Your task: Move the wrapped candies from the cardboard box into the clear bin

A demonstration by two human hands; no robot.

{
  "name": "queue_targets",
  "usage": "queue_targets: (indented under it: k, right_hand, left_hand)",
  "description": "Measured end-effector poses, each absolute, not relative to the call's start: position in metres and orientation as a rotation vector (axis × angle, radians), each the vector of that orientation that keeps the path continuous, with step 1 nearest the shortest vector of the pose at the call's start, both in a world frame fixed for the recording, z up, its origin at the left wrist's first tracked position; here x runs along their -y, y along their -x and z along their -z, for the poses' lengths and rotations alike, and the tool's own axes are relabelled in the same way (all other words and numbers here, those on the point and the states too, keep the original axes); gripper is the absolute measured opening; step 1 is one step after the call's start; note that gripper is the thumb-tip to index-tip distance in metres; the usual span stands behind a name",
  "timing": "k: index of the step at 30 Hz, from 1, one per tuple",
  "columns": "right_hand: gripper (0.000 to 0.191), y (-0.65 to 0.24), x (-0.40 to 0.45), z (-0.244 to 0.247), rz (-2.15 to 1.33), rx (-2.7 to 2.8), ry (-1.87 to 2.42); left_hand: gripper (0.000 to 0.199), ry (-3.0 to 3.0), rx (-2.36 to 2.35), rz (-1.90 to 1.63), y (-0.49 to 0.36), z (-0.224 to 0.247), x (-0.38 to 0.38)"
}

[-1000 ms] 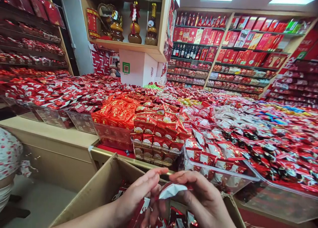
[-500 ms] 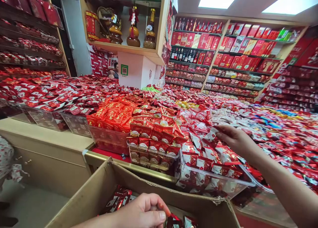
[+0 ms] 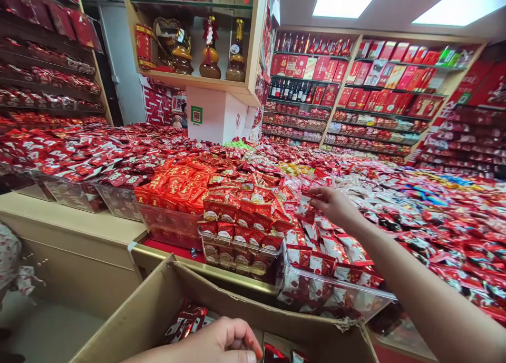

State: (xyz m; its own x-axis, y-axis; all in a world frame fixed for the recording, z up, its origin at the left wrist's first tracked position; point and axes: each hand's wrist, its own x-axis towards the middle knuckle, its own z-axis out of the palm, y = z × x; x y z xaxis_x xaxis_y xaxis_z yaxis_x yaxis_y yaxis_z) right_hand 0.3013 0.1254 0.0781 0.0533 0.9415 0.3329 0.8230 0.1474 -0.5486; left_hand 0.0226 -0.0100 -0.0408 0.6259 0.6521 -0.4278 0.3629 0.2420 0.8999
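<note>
My right hand reaches over the clear plastic bin of red-and-white snack packets. Its fingertips pinch a small whitish packet at the back of the pile. Low in the view, my left hand hangs above an open cardboard box, fingers curled toward the thumb. Whatever it may hold is hidden. Inside the box lie dark red-and-white packets, partly covered by the hand.
Left of that bin stand a bin of durian packets and one of bright red packets. More heaped packets spread to the right. A gold counter edge runs behind the box. A display cabinet overhangs the counter.
My right hand has moved left and slightly up with the packet, toward the back of the bin. My left hand has dropped a little above the box. The view has shifted slightly.
</note>
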Motion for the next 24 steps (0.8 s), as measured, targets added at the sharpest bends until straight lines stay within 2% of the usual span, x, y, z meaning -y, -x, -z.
queue_targets:
  k: [15,21,24]
  right_hand:
    - [0.025,-0.282,-0.152,-0.056,-0.178,2.022,1.798]
    - [0.032,-0.28,-0.137,-0.058,-0.032,2.024,1.78]
    - [0.029,-0.278,-0.121,-0.066,0.022,1.997,1.767]
  left_hand:
    - [0.022,-1.547,-0.936,-0.112,-0.017,0.032,0.016]
    - [0.024,-1.447,-0.951,-0.058,-0.017,0.03,0.018]
    - [0.024,-1.441,-0.94,-0.077,-0.017,0.031,0.017]
